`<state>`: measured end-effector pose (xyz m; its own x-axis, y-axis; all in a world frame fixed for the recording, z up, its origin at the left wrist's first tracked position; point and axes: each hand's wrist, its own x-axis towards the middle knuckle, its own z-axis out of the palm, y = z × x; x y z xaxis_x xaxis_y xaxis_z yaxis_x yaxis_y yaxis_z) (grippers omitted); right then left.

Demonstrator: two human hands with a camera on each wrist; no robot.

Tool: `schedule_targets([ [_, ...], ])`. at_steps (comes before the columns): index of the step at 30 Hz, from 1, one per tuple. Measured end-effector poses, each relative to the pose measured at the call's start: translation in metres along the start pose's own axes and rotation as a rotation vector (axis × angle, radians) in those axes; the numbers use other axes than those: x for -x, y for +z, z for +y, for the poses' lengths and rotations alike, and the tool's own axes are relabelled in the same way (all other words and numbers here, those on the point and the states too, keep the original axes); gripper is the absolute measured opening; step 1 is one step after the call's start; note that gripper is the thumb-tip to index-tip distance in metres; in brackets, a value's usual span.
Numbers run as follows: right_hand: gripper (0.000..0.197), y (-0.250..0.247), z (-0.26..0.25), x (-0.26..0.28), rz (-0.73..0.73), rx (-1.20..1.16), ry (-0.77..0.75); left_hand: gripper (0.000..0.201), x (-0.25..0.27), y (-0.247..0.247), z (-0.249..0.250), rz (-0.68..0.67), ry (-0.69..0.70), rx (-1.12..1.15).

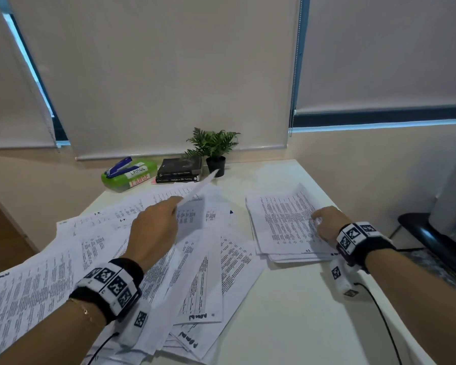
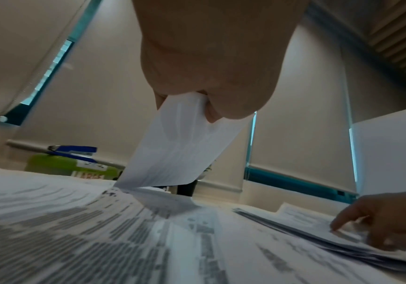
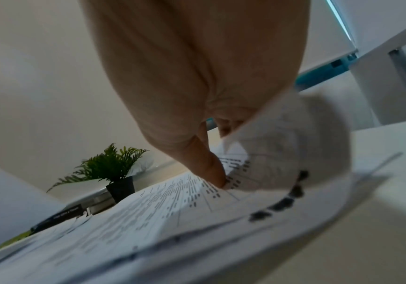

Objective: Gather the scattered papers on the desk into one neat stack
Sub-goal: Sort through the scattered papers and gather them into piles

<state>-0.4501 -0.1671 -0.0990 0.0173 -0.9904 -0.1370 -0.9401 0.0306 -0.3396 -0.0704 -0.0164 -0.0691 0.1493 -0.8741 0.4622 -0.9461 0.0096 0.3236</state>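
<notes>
Printed white papers (image 1: 195, 264) lie scattered over the left and middle of the white desk (image 1: 295, 312). My left hand (image 1: 156, 230) pinches one sheet (image 1: 199, 191) by its edge and lifts it clear of the spread; the wrist view shows that sheet (image 2: 180, 146) hanging from the fingers. On the right sits a gathered stack (image 1: 284, 225). My right hand (image 1: 324, 222) rests on the stack's right edge, and in its wrist view the thumb (image 3: 209, 167) presses the top page while the fingers curl up the corner of a sheet (image 3: 282, 153).
At the back of the desk stand a green box (image 1: 127, 177) with a blue stapler (image 1: 119, 165) on top, two dark books (image 1: 181, 169) and a small potted plant (image 1: 215, 151). A black cable (image 1: 379, 314) runs along the right edge. Blinds cover the windows.
</notes>
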Motion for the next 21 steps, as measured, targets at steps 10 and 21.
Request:
schedule_targets([
  [10, 0.061, 0.024, -0.064, 0.03, -0.341, -1.033, 0.055, 0.038, 0.022, 0.009, 0.043, -0.181, 0.327, 0.117],
  [21, 0.047, 0.071, -0.085, 0.025, -0.401, -0.918, 0.07, 0.074, 0.036, -0.009, -0.033, -0.816, -0.076, 0.138],
])
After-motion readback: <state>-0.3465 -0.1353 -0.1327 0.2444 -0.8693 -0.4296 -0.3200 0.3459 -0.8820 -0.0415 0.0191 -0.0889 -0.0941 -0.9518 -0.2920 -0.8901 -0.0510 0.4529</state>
